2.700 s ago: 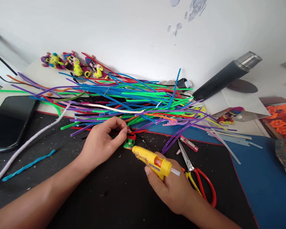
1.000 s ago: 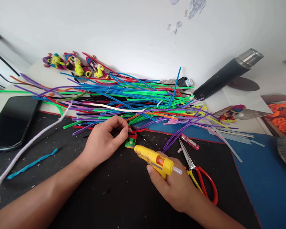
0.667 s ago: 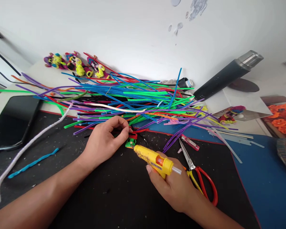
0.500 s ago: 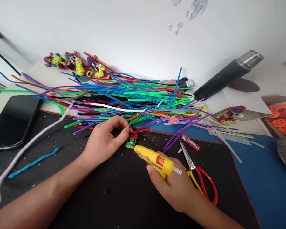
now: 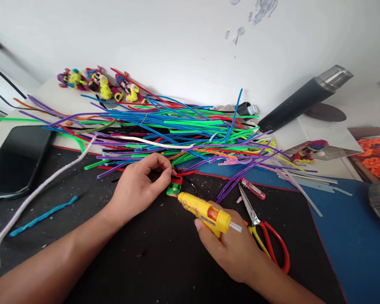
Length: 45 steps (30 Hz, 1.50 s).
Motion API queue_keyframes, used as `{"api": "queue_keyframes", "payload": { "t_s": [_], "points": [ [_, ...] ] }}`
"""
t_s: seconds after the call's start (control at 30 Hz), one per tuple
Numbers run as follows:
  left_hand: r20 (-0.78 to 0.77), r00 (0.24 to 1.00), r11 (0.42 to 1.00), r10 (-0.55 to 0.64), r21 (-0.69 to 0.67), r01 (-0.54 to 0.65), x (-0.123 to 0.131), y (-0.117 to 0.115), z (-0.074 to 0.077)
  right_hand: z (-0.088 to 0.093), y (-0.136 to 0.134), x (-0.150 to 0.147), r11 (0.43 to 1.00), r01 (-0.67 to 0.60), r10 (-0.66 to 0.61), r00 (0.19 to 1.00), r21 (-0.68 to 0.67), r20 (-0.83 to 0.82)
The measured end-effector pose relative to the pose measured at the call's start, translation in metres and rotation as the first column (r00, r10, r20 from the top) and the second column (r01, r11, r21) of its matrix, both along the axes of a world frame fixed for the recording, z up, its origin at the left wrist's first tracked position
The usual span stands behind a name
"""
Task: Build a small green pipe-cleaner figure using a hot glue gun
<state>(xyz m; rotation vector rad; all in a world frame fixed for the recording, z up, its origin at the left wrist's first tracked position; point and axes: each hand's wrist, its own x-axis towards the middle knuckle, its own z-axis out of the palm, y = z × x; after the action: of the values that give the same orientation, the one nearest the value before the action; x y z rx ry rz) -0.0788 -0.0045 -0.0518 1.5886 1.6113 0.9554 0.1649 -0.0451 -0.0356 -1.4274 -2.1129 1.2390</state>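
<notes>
My left hand (image 5: pixel 138 185) is closed in a pinch on a small green and red pipe-cleaner figure (image 5: pixel 174 187) that rests on the black mat (image 5: pixel 152 261). In my right hand (image 5: pixel 229 247) I grip a yellow glue gun (image 5: pixel 204 210); its nozzle points left and touches the figure. A clear glue stick pokes out of the gun's back end. Just behind my left hand lies a big heap of coloured pipe cleaners (image 5: pixel 177 131).
Red-handled scissors (image 5: pixel 262 230) lie right of my right hand, a small pink tool (image 5: pixel 253 188) beyond them. A dark phone (image 5: pixel 15 160) sits far left, finished figures (image 5: pixel 98 84) at the back, a dark flask (image 5: pixel 304 99) and an orange piece (image 5: pixel 375 158) at right. White and teal pipe cleaners cross the mat's left side.
Almost nothing has moved. The glue gun's nozzle stays against the figure and my left hand keeps its pinch; the view has shifted slightly.
</notes>
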Motion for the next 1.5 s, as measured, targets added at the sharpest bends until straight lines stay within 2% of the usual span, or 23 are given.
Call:
{"api": "queue_keyframes", "payload": {
  "t_s": [0.7, 1.2, 1.5],
  "points": [
    [0.001, 1.0, 1.0, 0.009, -0.013, -0.009, 0.0001, -0.0001, 0.0016, 0.0, -0.0004, 0.0014, 1.0, 0.019, -0.019, 1.0, -0.016, 0.003],
    [-0.001, 1.0, 1.0, -0.004, 0.003, 0.004, -0.0008, -0.0002, -0.0026, -0.0025, -0.0011, 0.0015, 0.999, 0.019, -0.02, 1.0, -0.049, -0.024],
    [-0.014, 1.0, 1.0, -0.008, 0.007, 0.008, -0.0013, -0.0002, -0.0032, -0.0013, -0.0022, 0.0024, 1.0, 0.02, -0.02, 1.0, -0.018, -0.012]
  ]
}}
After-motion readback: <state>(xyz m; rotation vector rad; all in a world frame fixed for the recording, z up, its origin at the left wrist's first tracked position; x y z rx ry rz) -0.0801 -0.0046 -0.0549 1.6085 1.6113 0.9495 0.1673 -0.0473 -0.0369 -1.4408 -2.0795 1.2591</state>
